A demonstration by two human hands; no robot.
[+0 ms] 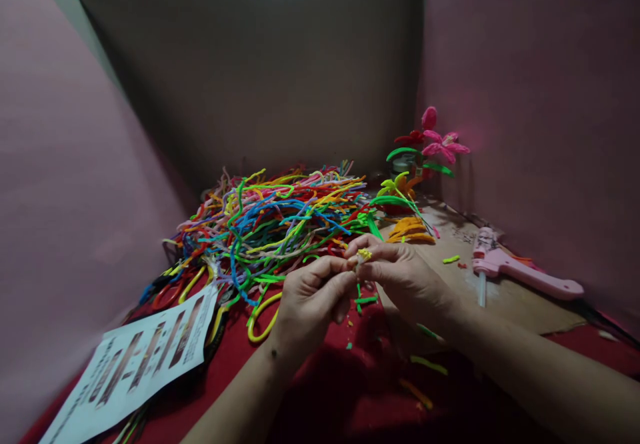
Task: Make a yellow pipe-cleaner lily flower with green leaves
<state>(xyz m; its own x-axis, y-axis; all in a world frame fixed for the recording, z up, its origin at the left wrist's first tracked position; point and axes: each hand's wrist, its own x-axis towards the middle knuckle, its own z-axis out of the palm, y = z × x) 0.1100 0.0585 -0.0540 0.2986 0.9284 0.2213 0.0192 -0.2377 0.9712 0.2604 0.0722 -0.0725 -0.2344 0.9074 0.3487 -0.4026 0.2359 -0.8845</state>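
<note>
My left hand (313, 301) and my right hand (410, 276) meet in front of the pile, fingertips touching. Between them is a small yellow pipe-cleaner piece (365, 255), its fuzzy yellow tips poking up and its lower part hidden by my fingers. The right thumb and fingers pinch it from the right. My left thumb and index finger are closed at its base. Behind my hands lies a big tangled heap of coloured pipe cleaners (285, 214). Just beyond the right hand rests a bundle of orange pipe-cleaner loops (411, 230).
A pink glue gun (530, 274) lies on a brown board (445, 281) at right. Pipe-cleaner flowers (445, 144) stand at the back right. Yellow-handled scissors (263, 317) and a printed sheet (135, 357) are at left. Green and orange scraps dot the red cloth (320, 391).
</note>
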